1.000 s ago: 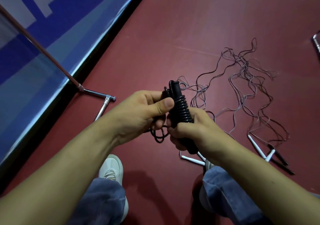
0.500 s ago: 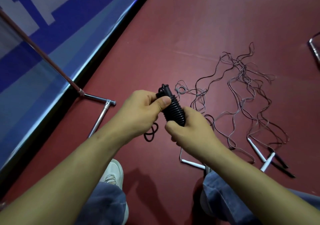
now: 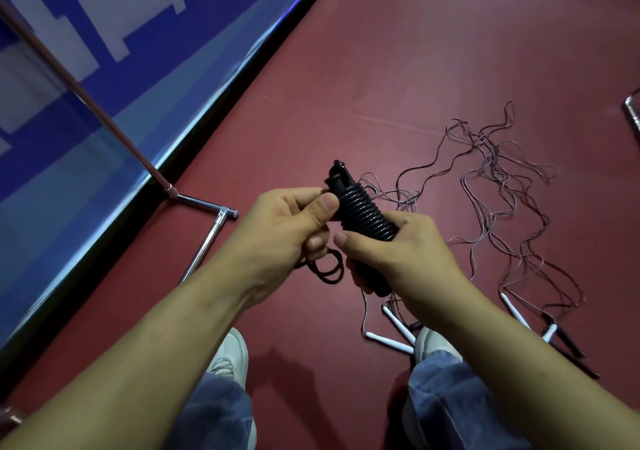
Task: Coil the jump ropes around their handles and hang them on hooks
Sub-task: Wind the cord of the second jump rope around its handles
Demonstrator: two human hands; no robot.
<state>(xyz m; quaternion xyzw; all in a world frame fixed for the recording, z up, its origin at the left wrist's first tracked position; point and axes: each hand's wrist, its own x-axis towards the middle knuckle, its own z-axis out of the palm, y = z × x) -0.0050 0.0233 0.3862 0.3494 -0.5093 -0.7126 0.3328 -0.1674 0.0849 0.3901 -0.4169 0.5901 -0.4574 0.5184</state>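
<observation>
The black jump rope (image 3: 363, 215) is up in the air in front of the person, held in both hands; its handles sit side by side and the rope goes round and round them in a tight coil; the long way of this bundle runs from 5 o'clock, low and near the body, up to 11 o'clock, where the bare tips of the handles poke out. The right hand (image 3: 398, 255) comes in from 4 o'clock and wraps round the low half of the bundle, fingers curled tight on it; the left hand (image 3: 287, 227) sits at 9 o'clock of the bundle and pinches its top part, with the left thumb (image 3: 325, 205) pressed on the first turns of the coil. A few loose loops (image 3: 327, 269) of the same rope hang at 7 o'clock of the bundle, just under the left hand's fingers; so the left hand is the near one to feed them, and I think this last bit has to go round near the 11 o'clock end while the right hand stops the bundle from turning. More thin ropes (image 3: 495, 186) lie in a messy pile on the red floor (image 3: 381, 68) at 2 o'clock, with white handles (image 3: 391, 342) at 5 o'clock by a shoe (image 3: 433, 342); a shiny metal pole (image 3: 104, 117) leans off to 10 o'clock; no hook shows.
</observation>
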